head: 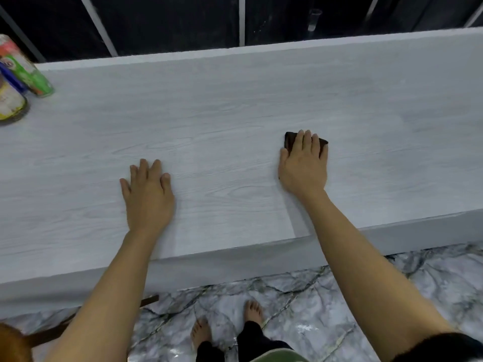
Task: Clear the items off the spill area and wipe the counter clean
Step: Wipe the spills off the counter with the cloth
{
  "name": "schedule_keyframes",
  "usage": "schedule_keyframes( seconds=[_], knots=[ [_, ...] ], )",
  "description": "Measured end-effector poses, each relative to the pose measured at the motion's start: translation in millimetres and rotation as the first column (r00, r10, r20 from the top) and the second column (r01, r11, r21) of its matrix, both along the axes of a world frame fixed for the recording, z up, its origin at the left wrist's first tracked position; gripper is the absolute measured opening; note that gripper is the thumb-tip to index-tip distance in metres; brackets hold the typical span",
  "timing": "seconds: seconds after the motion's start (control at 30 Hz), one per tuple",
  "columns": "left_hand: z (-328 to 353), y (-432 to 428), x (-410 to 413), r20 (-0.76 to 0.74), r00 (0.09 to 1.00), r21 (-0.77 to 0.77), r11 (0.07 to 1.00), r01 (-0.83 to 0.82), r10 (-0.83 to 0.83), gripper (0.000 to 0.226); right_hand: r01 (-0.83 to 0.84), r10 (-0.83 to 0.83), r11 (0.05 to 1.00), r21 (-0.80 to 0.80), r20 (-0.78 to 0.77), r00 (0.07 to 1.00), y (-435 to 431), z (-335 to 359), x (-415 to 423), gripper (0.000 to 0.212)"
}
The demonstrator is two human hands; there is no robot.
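My right hand [304,163] lies flat with straight fingers on a dark brown cloth [289,140], pressing it against the pale grey wood-grain counter [235,100]. Most of the cloth is hidden under the palm; only its far corners show. My left hand [147,194] rests flat on the counter to the left, fingers spread, holding nothing. At the counter's far left edge stand a green can [31,71] and a yellow-labelled jar [10,103], with a blue container between them partly hidden.
A raised ledge runs along the back of the counter [261,49], with dark glass panels behind it. Below the front edge lies a marble-patterned floor [300,304] with my bare feet. A wooden chair part [52,333] shows at the lower left.
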State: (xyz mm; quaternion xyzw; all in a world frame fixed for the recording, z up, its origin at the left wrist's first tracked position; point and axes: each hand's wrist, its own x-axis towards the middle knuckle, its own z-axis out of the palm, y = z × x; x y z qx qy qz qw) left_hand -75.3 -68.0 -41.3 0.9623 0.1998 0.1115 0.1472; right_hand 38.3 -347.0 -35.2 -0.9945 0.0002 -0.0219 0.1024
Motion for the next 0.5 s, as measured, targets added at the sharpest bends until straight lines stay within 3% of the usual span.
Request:
schedule_keyframes(
  seconds=[0.1,0.17,0.27,0.33,0.4,0.5],
  knots=[
    [1.2,-3.4,0.9,-0.034,0.999,0.002,1.000,-0.015,0.015,0.048,-0.079,0.079,0.997,-0.023,-0.016,0.997,45.0,1.6,18.0,0.064],
    [1.7,-3.6,0.2,-0.042,0.999,0.004,1.000,-0.027,0.027,0.048,-0.242,0.242,0.970,-0.011,-0.009,0.970,73.6,2.5,6.6,0.063],
    [11.7,8.1,3.4,-0.008,1.000,0.029,1.000,-0.001,0.001,0.043,-0.543,0.543,0.838,0.062,0.011,0.839,82.1,2.9,-52.0,0.061],
    [20.0,21.7,12.8,-0.018,1.000,0.007,1.000,0.024,-0.024,0.039,-0.650,0.648,0.759,0.044,0.045,0.760,58.6,2.3,-94.4,0.059],
    [19.5,30.7,20.1,-0.028,0.999,-0.019,0.999,0.044,-0.044,0.042,-0.629,0.627,0.777,0.030,0.057,0.777,24.9,0.1,-103.1,0.058],
    [8.7,28.6,22.5,-0.061,0.995,-0.043,0.996,0.079,-0.081,0.055,-0.444,0.443,0.896,0.000,0.071,0.894,-14.0,-0.5,-52.4,0.062]
  ],
)
